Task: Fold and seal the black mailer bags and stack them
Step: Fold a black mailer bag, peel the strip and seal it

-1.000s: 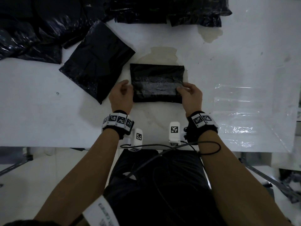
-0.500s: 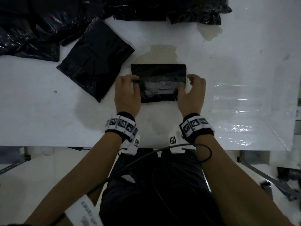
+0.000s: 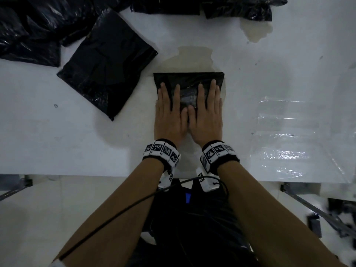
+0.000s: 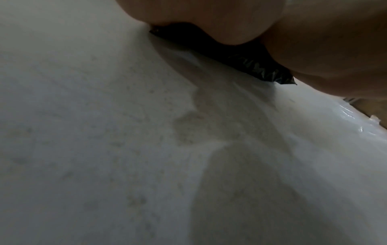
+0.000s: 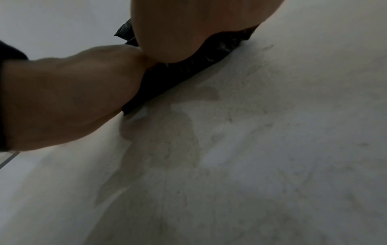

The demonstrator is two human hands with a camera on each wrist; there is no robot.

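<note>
A folded black mailer bag (image 3: 188, 79) lies flat on the white table (image 3: 57, 143) straight in front of me. My left hand (image 3: 169, 105) and right hand (image 3: 207, 105) lie side by side on top of it, palms down, fingers straight, thumbs touching, pressing it onto the table. Its near half is hidden under my hands. In the left wrist view the bag's black edge (image 4: 251, 66) shows under my palm. The right wrist view shows the bag (image 5: 178, 77) under my right palm, with my left hand (image 5: 73, 99) beside it.
A larger black mailer bag (image 3: 107, 64) lies tilted to the left of the folded one. A heap of black bags (image 3: 28, 29) fills the far left, with more black bags (image 3: 237, 6) along the far edge. Clear plastic film (image 3: 289, 132) covers the table's right side.
My hands have left the bag's two side edges and come together on top of it, now flat with straight fingers. The bag has stayed where it was.
</note>
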